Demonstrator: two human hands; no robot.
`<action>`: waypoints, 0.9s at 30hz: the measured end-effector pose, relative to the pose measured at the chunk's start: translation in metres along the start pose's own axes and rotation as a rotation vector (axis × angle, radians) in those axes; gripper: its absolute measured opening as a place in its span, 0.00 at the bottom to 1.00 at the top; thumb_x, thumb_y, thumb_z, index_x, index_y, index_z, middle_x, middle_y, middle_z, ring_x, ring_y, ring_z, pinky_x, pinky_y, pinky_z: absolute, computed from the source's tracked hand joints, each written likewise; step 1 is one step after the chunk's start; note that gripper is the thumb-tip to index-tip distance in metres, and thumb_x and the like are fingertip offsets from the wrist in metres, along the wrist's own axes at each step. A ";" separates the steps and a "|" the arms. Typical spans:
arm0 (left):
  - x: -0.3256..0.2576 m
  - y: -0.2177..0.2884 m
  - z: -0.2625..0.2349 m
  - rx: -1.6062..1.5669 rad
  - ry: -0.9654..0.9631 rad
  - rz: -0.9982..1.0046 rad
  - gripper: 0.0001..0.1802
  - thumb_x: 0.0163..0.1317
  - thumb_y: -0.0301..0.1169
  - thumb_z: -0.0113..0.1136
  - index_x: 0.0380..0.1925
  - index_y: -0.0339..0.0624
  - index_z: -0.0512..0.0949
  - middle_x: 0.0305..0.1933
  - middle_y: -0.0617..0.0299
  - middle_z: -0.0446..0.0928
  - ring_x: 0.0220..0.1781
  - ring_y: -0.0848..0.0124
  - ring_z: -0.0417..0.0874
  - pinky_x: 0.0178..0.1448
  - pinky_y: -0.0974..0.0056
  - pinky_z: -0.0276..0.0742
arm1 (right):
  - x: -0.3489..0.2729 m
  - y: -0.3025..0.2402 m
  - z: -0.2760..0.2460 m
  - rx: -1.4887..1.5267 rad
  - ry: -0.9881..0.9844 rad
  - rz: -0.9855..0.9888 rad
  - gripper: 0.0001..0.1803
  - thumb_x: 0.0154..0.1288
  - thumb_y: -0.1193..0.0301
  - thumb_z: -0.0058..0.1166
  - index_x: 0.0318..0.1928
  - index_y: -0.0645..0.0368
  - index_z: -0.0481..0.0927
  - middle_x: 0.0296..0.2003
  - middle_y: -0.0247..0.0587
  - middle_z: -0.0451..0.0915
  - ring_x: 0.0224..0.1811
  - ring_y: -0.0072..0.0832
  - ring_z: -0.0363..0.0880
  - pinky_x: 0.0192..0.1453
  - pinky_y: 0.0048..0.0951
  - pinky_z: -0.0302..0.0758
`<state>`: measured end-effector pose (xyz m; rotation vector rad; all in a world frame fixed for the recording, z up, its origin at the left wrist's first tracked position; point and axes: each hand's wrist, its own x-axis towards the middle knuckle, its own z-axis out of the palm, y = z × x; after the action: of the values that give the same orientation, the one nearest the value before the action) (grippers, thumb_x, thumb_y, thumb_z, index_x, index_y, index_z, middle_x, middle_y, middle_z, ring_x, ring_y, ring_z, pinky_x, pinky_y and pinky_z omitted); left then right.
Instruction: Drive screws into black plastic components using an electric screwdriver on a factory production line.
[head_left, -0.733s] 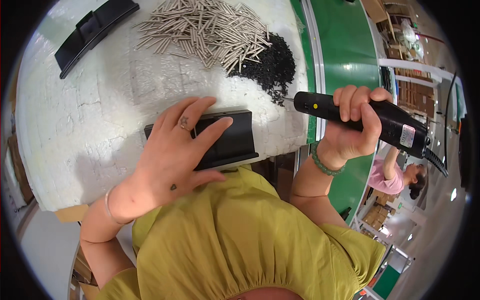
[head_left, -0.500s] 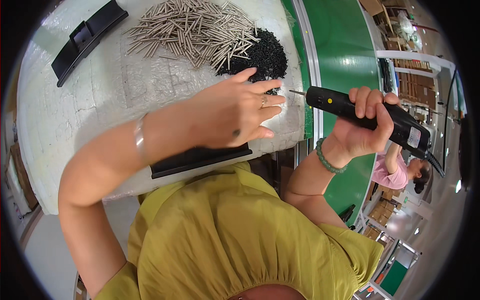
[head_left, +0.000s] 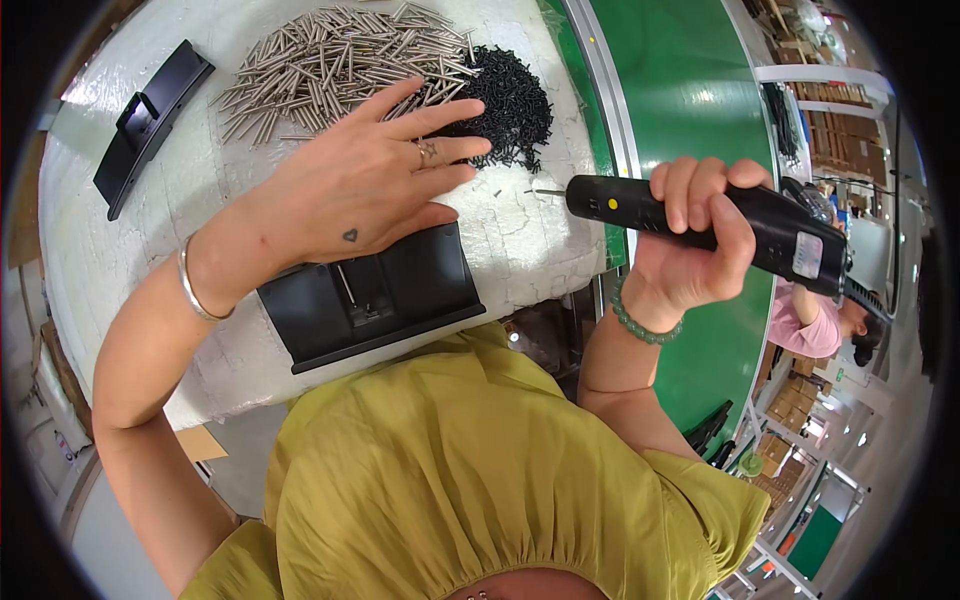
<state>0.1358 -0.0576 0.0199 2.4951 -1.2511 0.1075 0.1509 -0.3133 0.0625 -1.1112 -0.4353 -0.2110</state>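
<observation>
My right hand (head_left: 700, 235) is wrapped around a black electric screwdriver (head_left: 780, 235), its thin bit pointing left over the table edge. My left hand (head_left: 375, 175) hovers palm down with fingers spread, between a heap of silvery metal pins (head_left: 330, 65) and a pile of small black screws (head_left: 515, 100). Nothing shows in its fingers, though the palm is hidden. Just below that hand lies a black plastic part (head_left: 425, 275), partly covered by it, with a single metal pin (head_left: 347, 283) standing out against its surface.
A second black part (head_left: 150, 130) rests at the far left of the wrapped white work surface (head_left: 200, 330). On the right runs a green conveyor-like surface (head_left: 690, 110) with a metal rail (head_left: 603, 100). Beyond it are a person in pink (head_left: 805, 320) and stacked cartons (head_left: 795, 400).
My left hand has shifted left and up, uncovering more of the near black part. My right hand has brought the screwdriver a little to the left. The view has also shifted slightly.
</observation>
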 end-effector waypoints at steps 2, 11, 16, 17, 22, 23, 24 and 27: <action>0.005 0.004 0.007 -0.036 0.008 0.011 0.18 0.60 0.40 0.57 0.48 0.46 0.77 0.62 0.66 0.69 0.72 0.63 0.57 0.73 0.46 0.51 | 0.001 0.006 0.001 -0.035 0.069 0.003 0.14 0.52 0.76 0.45 0.42 0.58 0.69 0.19 0.34 0.65 0.16 0.23 0.61 0.27 0.30 0.64; 0.029 0.015 0.029 -0.094 0.076 -0.026 0.16 0.57 0.41 0.60 0.43 0.48 0.80 0.64 0.61 0.66 0.71 0.59 0.58 0.71 0.47 0.53 | -0.002 -0.006 0.003 -0.003 0.003 -0.015 0.15 0.52 0.75 0.45 0.43 0.57 0.68 0.18 0.33 0.63 0.16 0.22 0.60 0.28 0.30 0.64; 0.034 0.015 0.023 -0.116 0.320 -0.127 0.12 0.51 0.39 0.66 0.26 0.43 0.79 0.42 0.64 0.77 0.59 0.60 0.70 0.66 0.50 0.60 | -0.003 -0.021 0.008 0.054 -0.190 -0.067 0.16 0.54 0.73 0.45 0.45 0.56 0.66 0.17 0.30 0.63 0.16 0.21 0.60 0.29 0.29 0.64; 0.036 0.017 0.024 -0.105 0.391 -0.111 0.11 0.49 0.37 0.67 0.24 0.43 0.79 0.32 0.67 0.76 0.53 0.62 0.73 0.63 0.52 0.64 | -0.002 -0.023 0.010 0.053 -0.235 -0.064 0.16 0.55 0.73 0.46 0.46 0.55 0.66 0.17 0.29 0.64 0.16 0.20 0.61 0.30 0.29 0.64; 0.033 0.023 0.022 -0.142 0.381 -0.055 0.06 0.49 0.31 0.65 0.26 0.43 0.81 0.29 0.69 0.78 0.49 0.64 0.73 0.58 0.55 0.68 | -0.001 -0.037 0.028 0.095 -0.311 -0.027 0.15 0.52 0.72 0.47 0.43 0.54 0.69 0.18 0.24 0.65 0.19 0.16 0.63 0.34 0.24 0.61; 0.029 0.024 0.022 -0.221 0.436 -0.091 0.05 0.50 0.30 0.66 0.27 0.43 0.81 0.30 0.69 0.78 0.48 0.63 0.74 0.55 0.57 0.70 | -0.002 -0.038 0.029 0.126 -0.307 -0.038 0.14 0.52 0.72 0.48 0.42 0.53 0.69 0.17 0.23 0.65 0.18 0.16 0.63 0.33 0.23 0.61; 0.025 0.025 0.023 -0.300 0.492 -0.128 0.06 0.50 0.29 0.66 0.28 0.42 0.81 0.30 0.69 0.79 0.46 0.63 0.74 0.52 0.59 0.72 | -0.003 -0.038 0.031 0.156 -0.302 -0.048 0.14 0.51 0.72 0.48 0.42 0.53 0.69 0.17 0.23 0.66 0.18 0.15 0.64 0.32 0.23 0.61; 0.019 0.029 0.024 -0.418 0.543 -0.136 0.05 0.51 0.28 0.66 0.30 0.41 0.81 0.31 0.67 0.80 0.45 0.62 0.75 0.46 0.62 0.74 | -0.004 -0.042 0.039 0.143 -0.274 -0.086 0.14 0.50 0.72 0.50 0.40 0.52 0.68 0.17 0.21 0.67 0.18 0.14 0.66 0.32 0.21 0.63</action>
<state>0.1223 -0.0959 0.0095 1.9930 -0.7803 0.4124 0.1227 -0.2963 0.1095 -0.9849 -0.7324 -0.1004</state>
